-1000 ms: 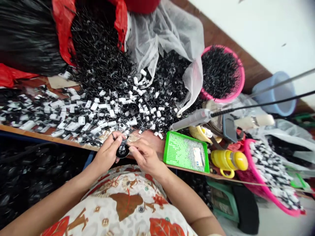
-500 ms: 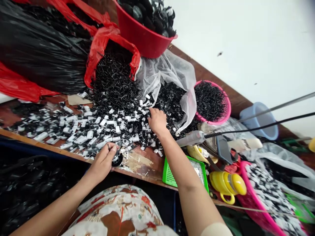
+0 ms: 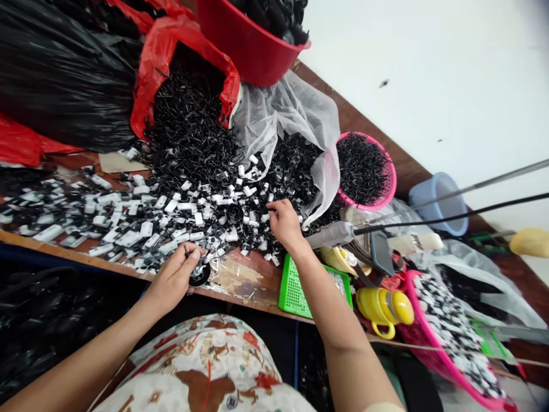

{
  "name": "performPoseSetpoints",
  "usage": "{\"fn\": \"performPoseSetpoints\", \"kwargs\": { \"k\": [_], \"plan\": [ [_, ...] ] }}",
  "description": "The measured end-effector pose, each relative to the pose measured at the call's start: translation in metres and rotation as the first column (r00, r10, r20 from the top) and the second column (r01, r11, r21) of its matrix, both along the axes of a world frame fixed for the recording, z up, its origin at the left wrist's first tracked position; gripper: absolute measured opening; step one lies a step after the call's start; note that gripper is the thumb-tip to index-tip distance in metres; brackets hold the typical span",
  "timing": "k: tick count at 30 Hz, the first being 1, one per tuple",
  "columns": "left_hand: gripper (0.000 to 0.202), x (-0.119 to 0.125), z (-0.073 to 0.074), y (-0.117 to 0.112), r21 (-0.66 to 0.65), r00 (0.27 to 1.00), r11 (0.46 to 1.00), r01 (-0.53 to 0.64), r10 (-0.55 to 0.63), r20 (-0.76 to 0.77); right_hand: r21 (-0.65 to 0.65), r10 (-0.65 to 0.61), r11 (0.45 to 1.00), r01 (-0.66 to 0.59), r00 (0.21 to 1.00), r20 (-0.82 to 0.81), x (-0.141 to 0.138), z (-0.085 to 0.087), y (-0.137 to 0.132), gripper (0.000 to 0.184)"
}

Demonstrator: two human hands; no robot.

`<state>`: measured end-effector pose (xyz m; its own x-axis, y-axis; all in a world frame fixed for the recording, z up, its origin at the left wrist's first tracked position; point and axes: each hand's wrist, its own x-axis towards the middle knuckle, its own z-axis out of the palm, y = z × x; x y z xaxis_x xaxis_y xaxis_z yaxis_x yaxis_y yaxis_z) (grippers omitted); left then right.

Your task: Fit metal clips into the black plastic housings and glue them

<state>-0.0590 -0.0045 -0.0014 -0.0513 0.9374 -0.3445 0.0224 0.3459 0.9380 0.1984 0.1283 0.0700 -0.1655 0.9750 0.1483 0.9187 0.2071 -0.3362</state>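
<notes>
My left hand (image 3: 174, 277) is closed on a round black plastic part (image 3: 200, 277) at the table's front edge. A small dark bit shows at its fingertips. My right hand (image 3: 285, 223) is at the right end of the heap, thumb and finger pinched on a small black piece (image 3: 271, 209) too small to name. Around both hands spreads a heap of small white and black plastic parts (image 3: 146, 229). Behind it, thin black plastic pieces (image 3: 189, 137) spill from a red bag (image 3: 146, 74). More black parts (image 3: 295, 163) lie beside a clear plastic bag (image 3: 295, 109).
A green basket (image 3: 291, 286) and yellow cup (image 3: 377, 306) stand at the right, near a grey handheld tool (image 3: 332, 233) with a black cable. Farther off are a pink basket (image 3: 388, 191), a red basin (image 3: 257, 51) and a blue bucket (image 3: 446, 206).
My right hand has drawn back slightly from the heap, and a small black piece now shows at its fingertips. My left hand keeps hold of the round part. The view has shifted a little.
</notes>
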Motion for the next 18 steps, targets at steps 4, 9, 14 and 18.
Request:
{"fn": "performPoseSetpoints", "kwargs": {
  "k": [4, 9, 14, 18],
  "plan": [
    [0.042, -0.001, 0.0, 0.0, -0.044, 0.999, 0.998, 0.039, -0.041, -0.029, 0.006, -0.002, 1.0, 0.002, 1.0, -0.002, -0.016, -0.01, 0.014, 0.026],
    [0.039, -0.002, -0.002, -0.003, -0.019, 0.999, 0.999, 0.026, -0.027, -0.037, -0.113, -0.009, 0.994, 0.006, 1.0, -0.023, -0.032, -0.006, 0.021, 0.025],
    [0.036, -0.003, -0.001, -0.003, -0.03, 0.999, 0.999, 0.019, -0.02, -0.03, -0.286, 0.165, 0.938, -0.196, 0.978, -0.132, -0.013, 0.002, -0.011, 0.011],
    [0.035, -0.002, 0.0, -0.002, -0.017, 0.997, 0.999, 0.047, -0.048, -0.054, -0.182, 0.1, 0.975, -0.129, 0.982, -0.161, -0.01, -0.001, -0.012, 0.019]
  ]
}}
